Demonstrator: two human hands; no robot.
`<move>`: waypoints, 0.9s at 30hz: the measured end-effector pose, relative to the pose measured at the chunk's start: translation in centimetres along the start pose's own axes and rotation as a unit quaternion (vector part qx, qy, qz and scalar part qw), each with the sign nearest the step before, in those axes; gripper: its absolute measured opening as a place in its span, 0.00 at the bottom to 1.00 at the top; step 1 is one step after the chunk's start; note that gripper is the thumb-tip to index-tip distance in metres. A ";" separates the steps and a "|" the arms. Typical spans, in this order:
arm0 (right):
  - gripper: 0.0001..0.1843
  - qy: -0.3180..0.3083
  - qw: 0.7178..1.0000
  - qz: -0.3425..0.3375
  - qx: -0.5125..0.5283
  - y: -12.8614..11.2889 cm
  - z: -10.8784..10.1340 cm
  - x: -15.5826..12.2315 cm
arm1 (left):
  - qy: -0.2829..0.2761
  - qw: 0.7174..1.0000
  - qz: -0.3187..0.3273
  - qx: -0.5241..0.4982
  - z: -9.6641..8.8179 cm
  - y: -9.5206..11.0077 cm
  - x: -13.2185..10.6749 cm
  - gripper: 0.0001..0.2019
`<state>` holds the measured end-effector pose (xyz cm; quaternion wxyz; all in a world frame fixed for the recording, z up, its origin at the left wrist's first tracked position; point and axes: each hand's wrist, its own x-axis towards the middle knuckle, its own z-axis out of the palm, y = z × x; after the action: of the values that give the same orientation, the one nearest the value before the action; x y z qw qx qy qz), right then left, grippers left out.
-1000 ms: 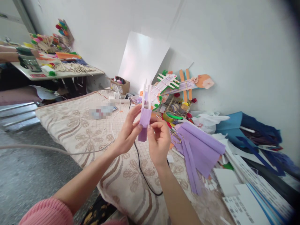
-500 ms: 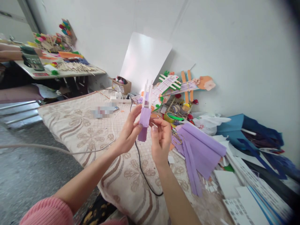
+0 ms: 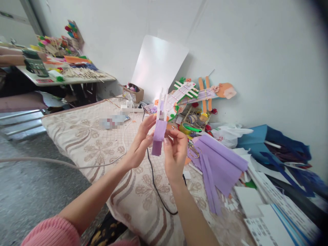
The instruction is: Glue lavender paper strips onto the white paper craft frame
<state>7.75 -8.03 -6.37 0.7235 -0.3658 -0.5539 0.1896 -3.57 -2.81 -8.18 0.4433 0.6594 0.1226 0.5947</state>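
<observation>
Both my hands hold up a small craft piece: white sticks (image 3: pixel 162 102) standing upright with a strip of purple crepe paper (image 3: pixel 158 136) wrapped round their lower part. My left hand (image 3: pixel 139 145) grips it from the left, fingers curled against the paper. From the right, my right hand (image 3: pixel 175 153) pinches the paper with thumb and fingertips. The piece hangs above a patterned beige cloth (image 3: pixel 89 136) on the floor.
More purple crepe paper (image 3: pixel 217 164) lies in a pile to the right, scissors (image 3: pixel 192 148) beside it. A black cable (image 3: pixel 156 189) and a white cable (image 3: pixel 112 159) cross the cloth. Craft decorations (image 3: pixel 194 92) lean on the wall. Another person's arm (image 3: pixel 10 59) rests on a far-left table.
The piece has shifted slightly right, and my fingers have adjusted on the purple paper. Otherwise little has moved.
</observation>
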 end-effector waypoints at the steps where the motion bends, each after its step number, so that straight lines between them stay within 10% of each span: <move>1: 0.10 0.003 1.000 0.000 0.000 0.0 0.0 0.0 | -0.004 1.000 -0.002 -0.004 0.0 0.0 0.0 0.28; 27: 0.09 0.014 1.000 -0.005 -0.019 0.2 -0.2 -0.3 | -0.011 1.000 -0.013 0.001 0.2 0.1 -0.3 0.30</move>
<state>7.87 -8.14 -6.73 0.7251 -0.3797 -0.5487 0.1702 -3.50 -3.19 -8.28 0.4516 0.6644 0.1266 0.5819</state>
